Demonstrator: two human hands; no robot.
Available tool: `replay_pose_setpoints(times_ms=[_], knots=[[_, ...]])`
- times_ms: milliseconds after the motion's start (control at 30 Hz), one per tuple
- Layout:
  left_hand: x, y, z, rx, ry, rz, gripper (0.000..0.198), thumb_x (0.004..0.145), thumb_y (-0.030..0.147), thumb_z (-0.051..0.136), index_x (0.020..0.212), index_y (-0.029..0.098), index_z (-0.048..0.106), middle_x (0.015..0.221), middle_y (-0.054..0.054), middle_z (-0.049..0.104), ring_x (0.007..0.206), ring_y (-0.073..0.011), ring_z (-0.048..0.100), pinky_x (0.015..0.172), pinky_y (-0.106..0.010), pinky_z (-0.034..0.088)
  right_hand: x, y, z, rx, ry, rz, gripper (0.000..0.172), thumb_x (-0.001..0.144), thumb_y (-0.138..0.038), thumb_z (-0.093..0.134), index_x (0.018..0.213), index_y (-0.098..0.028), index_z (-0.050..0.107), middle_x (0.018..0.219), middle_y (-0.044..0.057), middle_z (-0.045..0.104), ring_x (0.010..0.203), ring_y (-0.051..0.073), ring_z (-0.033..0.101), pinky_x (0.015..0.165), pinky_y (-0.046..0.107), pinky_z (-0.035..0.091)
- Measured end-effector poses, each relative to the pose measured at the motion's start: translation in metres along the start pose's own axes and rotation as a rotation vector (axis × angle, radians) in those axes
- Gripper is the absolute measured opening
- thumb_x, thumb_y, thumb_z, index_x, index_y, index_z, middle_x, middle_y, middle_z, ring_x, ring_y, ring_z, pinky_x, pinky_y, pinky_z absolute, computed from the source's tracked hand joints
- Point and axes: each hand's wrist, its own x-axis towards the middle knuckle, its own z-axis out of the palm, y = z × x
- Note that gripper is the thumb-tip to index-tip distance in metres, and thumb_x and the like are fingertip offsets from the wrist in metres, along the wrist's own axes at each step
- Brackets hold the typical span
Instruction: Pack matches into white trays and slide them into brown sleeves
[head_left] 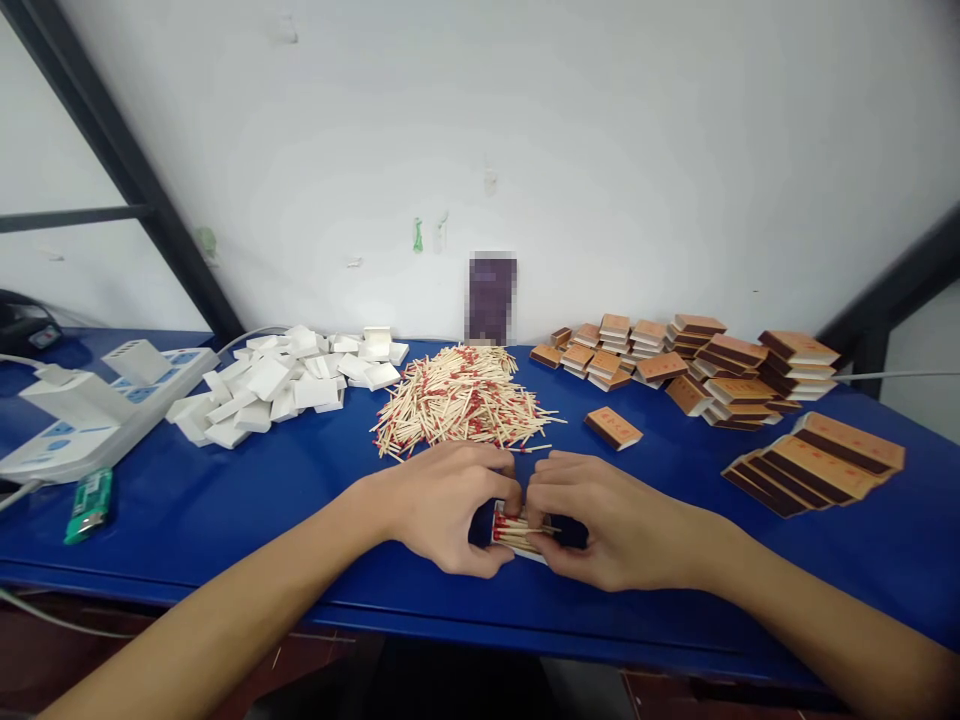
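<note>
A pale wall (637,130) rises behind a long blue table (300,520), with dark posts (157,200) at either side; stacks of brown matchboxes (720,380) fill the table's far right, a fanned row of matchboxes (817,462) lies in front of them, and a pile of white boxes (274,385) spreads on the left; between these sits a loose heap of matches (465,400); a power strip (180,375) lies farther left, with a green lighter (90,505) near it, and a lone matchbox (613,428) rests between heap and stacks; the left hand (450,505) and right hand (600,515) face each other on the near side of the heap, close to the table's front edge; a small white tray (529,554) lies right between them, so neither hand is clearly nearer; its long axis appears to run left to right, slanting slightly toward the person at the right, though the right hand covers that end; the left hand seems to grasp the left end, thumb at the near wall; the right thumb and fingers close on the sticks (513,530) inside, red heads leftward; whether they also grip the tray, one cannot tell.
</note>
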Motion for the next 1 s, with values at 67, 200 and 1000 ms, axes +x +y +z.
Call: replay_pose_setpoints(times_ms=[67, 200, 1000], knots=[[0.000, -0.001, 0.000, -0.008, -0.012, 0.007, 0.022, 0.072, 0.033, 0.070, 0.087, 0.019, 0.064, 0.085, 0.000, 0.060, 0.080, -0.0162, 0.059, 0.075, -0.028, 0.047, 0.001, 0.000, -0.002, -0.002, -0.012, 0.001, 0.013, 0.077, -0.010, 0.059, 0.068, -0.018, 0.052, 0.067, -0.001, 0.055, 0.065, 0.013, 0.048, 0.067, 0.028, 0.036], [0.001, -0.002, 0.000, 0.009, 0.014, 0.011, 0.021, 0.073, 0.033, 0.070, 0.086, 0.019, 0.061, 0.081, 0.001, 0.059, 0.077, -0.0162, 0.058, 0.070, -0.028, 0.045, 0.002, 0.000, -0.002, -0.026, -0.014, -0.001, 0.017, 0.079, -0.012, 0.056, 0.066, -0.018, 0.048, 0.067, 0.000, 0.054, 0.066, 0.013, 0.048, 0.068, 0.029, 0.037], [0.002, -0.011, 0.000, 0.093, 0.090, 0.010, 0.038, 0.072, 0.050, 0.074, 0.071, 0.018, 0.053, 0.070, 0.001, 0.057, 0.067, -0.0156, 0.053, 0.069, -0.031, 0.040, 0.000, 0.013, -0.008, -0.029, -0.051, 0.083, 0.005, 0.086, -0.017, 0.055, 0.081, -0.019, 0.056, 0.082, 0.001, 0.057, 0.074, 0.015, 0.053, 0.068, 0.028, 0.038]])
